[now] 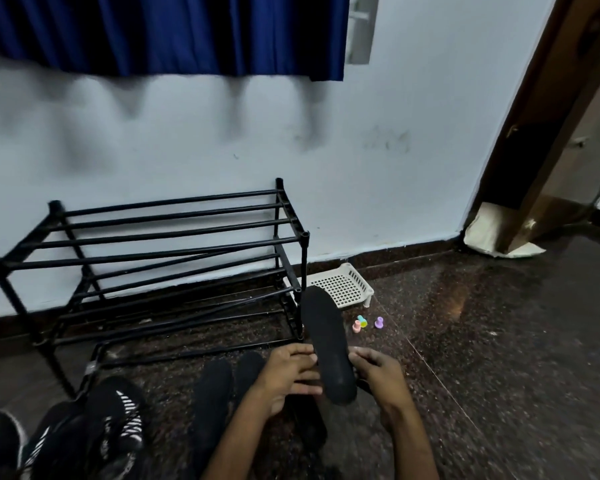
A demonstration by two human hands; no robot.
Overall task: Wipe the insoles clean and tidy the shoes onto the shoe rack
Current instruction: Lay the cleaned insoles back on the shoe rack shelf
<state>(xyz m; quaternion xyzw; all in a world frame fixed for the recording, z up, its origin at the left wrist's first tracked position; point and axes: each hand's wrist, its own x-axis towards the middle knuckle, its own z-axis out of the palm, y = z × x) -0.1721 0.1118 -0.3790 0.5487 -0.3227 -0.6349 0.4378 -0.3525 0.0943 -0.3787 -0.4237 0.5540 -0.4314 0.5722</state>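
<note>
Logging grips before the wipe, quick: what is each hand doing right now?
Left hand: holds the black insole by its left edge.
Right hand: grips the insole's right edge.

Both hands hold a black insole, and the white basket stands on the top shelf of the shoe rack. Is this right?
Not quite. The head view shows the left hand and right hand holding the black insole, but the white basket sits on the floor beside the shoe rack.
</note>
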